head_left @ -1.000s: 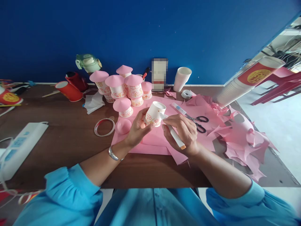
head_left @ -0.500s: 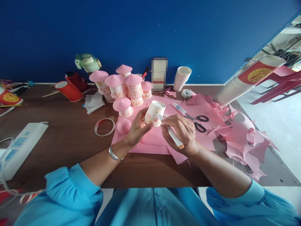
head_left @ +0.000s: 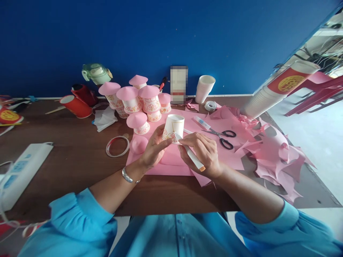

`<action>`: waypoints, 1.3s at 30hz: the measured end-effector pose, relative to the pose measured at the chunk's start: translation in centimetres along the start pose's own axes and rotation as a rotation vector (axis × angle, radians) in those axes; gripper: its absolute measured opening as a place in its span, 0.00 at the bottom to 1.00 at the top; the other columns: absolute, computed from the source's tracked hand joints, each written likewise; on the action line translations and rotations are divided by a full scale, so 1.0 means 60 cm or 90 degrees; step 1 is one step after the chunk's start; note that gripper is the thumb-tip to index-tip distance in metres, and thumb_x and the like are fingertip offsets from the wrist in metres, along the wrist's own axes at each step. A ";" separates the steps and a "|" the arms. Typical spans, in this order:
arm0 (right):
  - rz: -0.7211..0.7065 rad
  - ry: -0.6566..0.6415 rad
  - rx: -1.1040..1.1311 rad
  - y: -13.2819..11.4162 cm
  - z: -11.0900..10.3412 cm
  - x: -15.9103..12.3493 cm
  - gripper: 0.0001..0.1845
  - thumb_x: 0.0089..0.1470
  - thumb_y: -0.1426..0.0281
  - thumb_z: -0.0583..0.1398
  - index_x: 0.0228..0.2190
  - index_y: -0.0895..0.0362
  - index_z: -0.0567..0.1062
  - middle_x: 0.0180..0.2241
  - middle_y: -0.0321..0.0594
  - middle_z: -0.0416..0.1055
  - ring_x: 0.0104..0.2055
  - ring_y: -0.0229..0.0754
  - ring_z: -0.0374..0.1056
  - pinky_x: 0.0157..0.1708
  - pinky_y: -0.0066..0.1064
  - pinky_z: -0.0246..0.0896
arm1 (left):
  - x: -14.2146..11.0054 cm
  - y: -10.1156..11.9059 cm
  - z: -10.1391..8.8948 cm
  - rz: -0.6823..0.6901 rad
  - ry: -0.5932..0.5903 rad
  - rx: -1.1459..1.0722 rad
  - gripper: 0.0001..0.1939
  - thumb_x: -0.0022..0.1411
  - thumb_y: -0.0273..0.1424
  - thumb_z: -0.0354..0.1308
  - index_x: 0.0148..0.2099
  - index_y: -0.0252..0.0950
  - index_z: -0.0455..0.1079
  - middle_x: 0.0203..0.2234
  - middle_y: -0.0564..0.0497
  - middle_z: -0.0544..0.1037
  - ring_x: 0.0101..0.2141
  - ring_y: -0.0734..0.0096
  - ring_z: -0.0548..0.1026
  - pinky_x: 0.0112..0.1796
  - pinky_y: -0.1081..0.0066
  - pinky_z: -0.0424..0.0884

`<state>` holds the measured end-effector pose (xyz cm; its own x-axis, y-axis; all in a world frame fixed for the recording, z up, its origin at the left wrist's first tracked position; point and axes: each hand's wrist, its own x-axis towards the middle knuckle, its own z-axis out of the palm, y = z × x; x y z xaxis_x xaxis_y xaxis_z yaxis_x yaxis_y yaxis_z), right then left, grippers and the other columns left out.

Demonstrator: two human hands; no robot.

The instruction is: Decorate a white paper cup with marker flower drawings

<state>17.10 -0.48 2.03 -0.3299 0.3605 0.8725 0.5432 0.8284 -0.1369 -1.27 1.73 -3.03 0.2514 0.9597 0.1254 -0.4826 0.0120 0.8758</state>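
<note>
My left hand (head_left: 154, 148) is closed round a small white paper cup (head_left: 174, 127) with pink flower prints, held upright above a pink paper sheet (head_left: 171, 157). My right hand (head_left: 203, 151) grips a white stick-like tool with an orange end (head_left: 193, 157); its tip touches the cup's lower side. Behind the cup stands a cluster of finished cup houses with pink cone roofs (head_left: 134, 98). A loose pink cone (head_left: 139, 144) lies left of my left hand.
Black-handled scissors (head_left: 223, 137) and a glue tube (head_left: 202, 122) lie right of the cup. Pink paper scraps (head_left: 278, 157) pile at the right. White cup stacks (head_left: 205, 88), tape rolls (head_left: 117, 146), red cups (head_left: 76, 106) and a white power strip (head_left: 21, 171) sit on the brown table (head_left: 66, 160).
The cup has turned more upright in my left hand, and both hands have shifted slightly left. The tool's tip stays against the cup.
</note>
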 end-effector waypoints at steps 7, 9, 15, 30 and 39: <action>0.009 -0.002 0.015 0.001 -0.004 0.001 0.14 0.61 0.80 0.61 0.46 0.53 0.71 0.34 0.38 0.79 0.32 0.41 0.76 0.32 0.32 0.73 | 0.002 0.011 0.007 -0.058 -0.014 -0.064 0.20 0.60 0.34 0.73 0.54 0.42 0.77 0.45 0.51 0.84 0.47 0.62 0.81 0.52 0.62 0.75; 0.014 0.001 0.021 0.003 -0.005 0.002 0.16 0.60 0.81 0.60 0.47 0.53 0.71 0.34 0.38 0.79 0.32 0.41 0.76 0.32 0.33 0.73 | 0.003 0.011 0.007 -0.065 -0.012 -0.084 0.19 0.59 0.34 0.73 0.52 0.42 0.78 0.44 0.51 0.84 0.45 0.63 0.81 0.51 0.63 0.76; 0.029 0.015 0.034 0.006 -0.009 0.005 0.14 0.61 0.80 0.60 0.46 0.53 0.72 0.33 0.38 0.79 0.32 0.42 0.77 0.33 0.34 0.75 | 0.006 0.015 0.006 -0.095 -0.015 -0.115 0.18 0.60 0.34 0.71 0.52 0.40 0.78 0.43 0.50 0.85 0.45 0.63 0.82 0.50 0.64 0.77; 0.051 0.022 0.030 0.010 -0.010 0.003 0.14 0.60 0.80 0.61 0.46 0.53 0.73 0.34 0.38 0.79 0.33 0.43 0.77 0.33 0.34 0.75 | 0.006 0.017 -0.006 -0.136 -0.017 -0.169 0.17 0.62 0.34 0.67 0.53 0.39 0.78 0.46 0.47 0.85 0.46 0.59 0.83 0.52 0.59 0.78; 0.053 0.018 0.035 0.012 -0.011 0.001 0.13 0.63 0.80 0.60 0.46 0.53 0.73 0.34 0.38 0.78 0.34 0.42 0.77 0.33 0.35 0.75 | 0.007 0.017 -0.005 -0.142 -0.022 -0.180 0.18 0.63 0.35 0.65 0.55 0.38 0.78 0.48 0.45 0.85 0.50 0.55 0.83 0.56 0.56 0.77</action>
<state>17.95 -0.15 2.30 -0.2635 0.4170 0.8699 0.5244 0.8188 -0.2337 -1.93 2.21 -2.22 0.4024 0.9148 -0.0337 -0.6251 0.3015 0.7199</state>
